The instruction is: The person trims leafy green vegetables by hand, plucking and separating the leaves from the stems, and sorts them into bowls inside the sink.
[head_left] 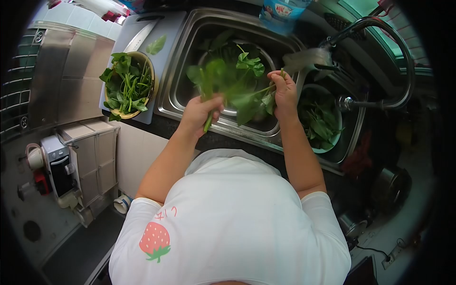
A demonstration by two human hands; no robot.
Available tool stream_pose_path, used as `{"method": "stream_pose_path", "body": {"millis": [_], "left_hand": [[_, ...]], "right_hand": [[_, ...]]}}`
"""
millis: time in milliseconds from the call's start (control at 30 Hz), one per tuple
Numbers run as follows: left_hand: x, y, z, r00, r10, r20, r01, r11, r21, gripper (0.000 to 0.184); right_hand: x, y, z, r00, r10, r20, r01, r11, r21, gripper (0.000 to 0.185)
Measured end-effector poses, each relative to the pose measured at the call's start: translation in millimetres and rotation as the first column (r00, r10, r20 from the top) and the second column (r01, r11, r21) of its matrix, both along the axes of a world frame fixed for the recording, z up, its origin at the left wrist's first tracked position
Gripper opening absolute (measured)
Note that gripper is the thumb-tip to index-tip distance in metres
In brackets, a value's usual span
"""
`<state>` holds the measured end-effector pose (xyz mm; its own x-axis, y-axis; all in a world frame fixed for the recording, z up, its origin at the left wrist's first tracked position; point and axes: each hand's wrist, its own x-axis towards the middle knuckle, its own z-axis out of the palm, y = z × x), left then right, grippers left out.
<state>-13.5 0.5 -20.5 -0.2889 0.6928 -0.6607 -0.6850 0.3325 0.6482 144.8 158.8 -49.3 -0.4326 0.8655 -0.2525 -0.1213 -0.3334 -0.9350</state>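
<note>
My left hand [202, 114] is closed around a small bunch of leafy greens [209, 80], whose thick stems poke out below the fist; the upper leaves are blurred. My right hand [284, 92] pinches a leafy green stalk [256, 102] near its stem end, with its leaves hanging toward the left hand. Both hands are above the near side of a steel sink basin [176, 97]. In that basin, partly hidden by the leaves, sits a round metal bowl [268, 56] with more greens.
A bowl of greens [127, 85] stands on a white cutting board [164, 45] at left, beside a knife [142, 35] and a loose leaf [156, 45]. The right basin holds another bowl of leaves [320, 121]. A curved faucet [411, 61] arches there. A blue package [285, 14] stands behind.
</note>
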Motion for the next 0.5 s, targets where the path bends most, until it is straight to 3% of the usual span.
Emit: {"method": "stream_pose_path", "body": {"millis": [33, 67, 167, 300, 400, 500], "left_hand": [[0, 0, 1, 1.000, -0.006, -0.021, 0.006, 1.000, -0.006, 0.016], [0, -1, 1, 0.999, -0.013, -0.041, 0.012, 1.000, -0.014, 0.016], [-2, 3, -2, 0.996, -0.028, -0.084, 0.030, 0.999, 0.019, 0.014], [0, 9, -8, 0.997, -0.011, -0.081, 0.018, 0.996, 0.086, 0.013], [-2, 9, -8, 0.997, -0.011, -0.077, 0.019, 0.995, 0.101, 0.015], [-3, 10, -7, 0.999, -0.001, -0.047, 0.006, 0.995, 0.099, 0.017]], "right_hand": [[2, 1, 4, 1.000, 0.007, 0.005, -0.007, 0.995, 0.100, 0.008], [1, -2, 7, 0.973, -0.079, 0.216, -0.078, 0.772, 0.631, 0.005], [-13, -22, 32, 0.927, -0.085, 0.366, -0.323, 0.317, 0.892, 0.007], [-25, -25, 37, 0.783, -0.085, 0.616, -0.615, 0.041, 0.788, 0.016], [-29, -19, 36, 0.763, -0.065, 0.643, -0.646, -0.046, 0.762, 0.022], [-30, -18, 27, 0.803, 0.031, 0.595, -0.594, 0.119, 0.795, 0.014]]}}
